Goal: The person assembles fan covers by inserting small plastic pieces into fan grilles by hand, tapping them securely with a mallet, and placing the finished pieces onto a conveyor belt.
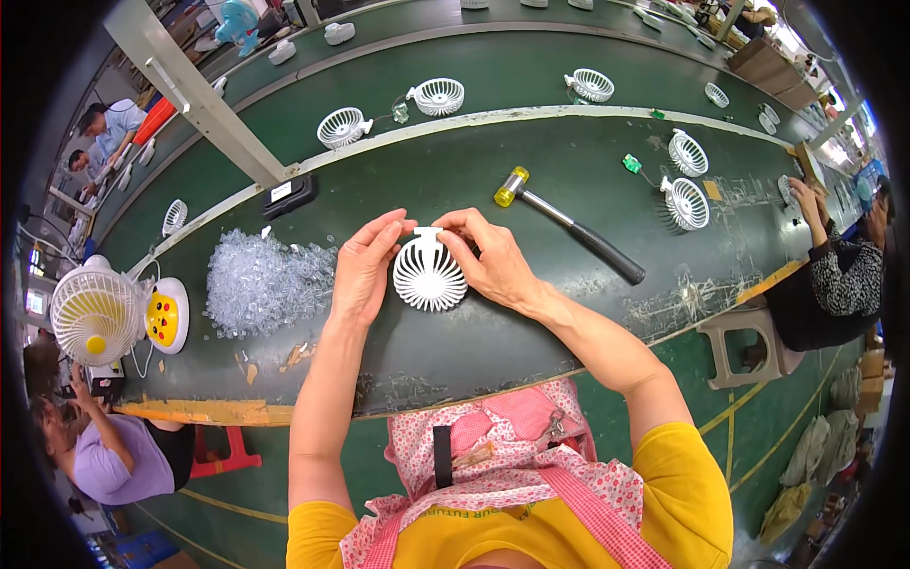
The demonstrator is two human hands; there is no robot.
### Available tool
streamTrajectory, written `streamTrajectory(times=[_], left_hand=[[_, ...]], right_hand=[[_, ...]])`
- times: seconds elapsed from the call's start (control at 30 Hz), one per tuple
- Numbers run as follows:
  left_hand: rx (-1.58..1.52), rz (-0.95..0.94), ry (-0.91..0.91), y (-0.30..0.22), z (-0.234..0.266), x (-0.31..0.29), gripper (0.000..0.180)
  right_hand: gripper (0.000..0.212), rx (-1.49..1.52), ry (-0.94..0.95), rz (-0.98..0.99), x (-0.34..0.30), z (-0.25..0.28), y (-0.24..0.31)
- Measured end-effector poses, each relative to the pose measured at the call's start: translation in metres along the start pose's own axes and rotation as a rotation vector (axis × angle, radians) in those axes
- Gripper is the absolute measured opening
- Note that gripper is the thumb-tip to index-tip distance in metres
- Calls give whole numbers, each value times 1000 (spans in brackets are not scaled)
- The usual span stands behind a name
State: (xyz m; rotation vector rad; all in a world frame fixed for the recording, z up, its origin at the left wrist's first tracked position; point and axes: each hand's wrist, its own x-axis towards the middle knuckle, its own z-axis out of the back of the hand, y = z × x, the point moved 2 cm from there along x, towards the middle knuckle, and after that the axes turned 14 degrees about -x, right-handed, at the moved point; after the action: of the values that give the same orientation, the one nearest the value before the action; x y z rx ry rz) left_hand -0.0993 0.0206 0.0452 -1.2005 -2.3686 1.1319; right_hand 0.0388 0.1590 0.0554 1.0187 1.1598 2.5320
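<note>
While the white fan housing (429, 275) holds the hub of our clock, out at nine there's a table fan (93, 318) with a yellow cartoon-faced base (167, 318) on the green desk (512, 343)! Closer in, same bearing, a heap of clear plastic pieces (265, 284), and just above it at ten, a black case (289, 196). Here's the left hand (368, 261), tight in at nine: thumb and forefinger close together by the housing's neck, though whether they're clamped on it, I can't tell. The housing itself lies slatted side in view between the two hands, neck toward twelve. And the right hand (488, 261), at three, has its fingers pinched on that neck! Beyond it, the yellow-headed mallet (580, 235) slants from one-thirty down to three. Further out, between two and three, a pair of slatted white housings (686, 205) beside a small green part (632, 163).
</note>
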Motion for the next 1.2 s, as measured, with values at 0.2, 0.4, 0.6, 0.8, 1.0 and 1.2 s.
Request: streamTrajectory(times=[0.2, 0.4, 0.6, 0.8, 1.0, 1.2], left_hand=[[103, -50, -24, 2, -10, -5, 26], [407, -202, 6, -4, -20, -12, 22], [375, -199, 96, -2, -13, -11, 23], [729, -535, 74, 12, -39, -23, 30], [274, -270, -35, 8, -24, -15, 18], [448, -387, 172, 1, -21, -10, 13]], right_hand=[[15, -7, 21, -10, 2, 0, 4], [15, -99, 22, -26, 1, 6, 4], [13, -115, 32, 14, 0, 9, 10], [16, -35, -129, -62, 0, 3, -7], [15, 35, -38, -51, -1, 0, -6], [14, 25, 82, 38, 1, 11, -4]])
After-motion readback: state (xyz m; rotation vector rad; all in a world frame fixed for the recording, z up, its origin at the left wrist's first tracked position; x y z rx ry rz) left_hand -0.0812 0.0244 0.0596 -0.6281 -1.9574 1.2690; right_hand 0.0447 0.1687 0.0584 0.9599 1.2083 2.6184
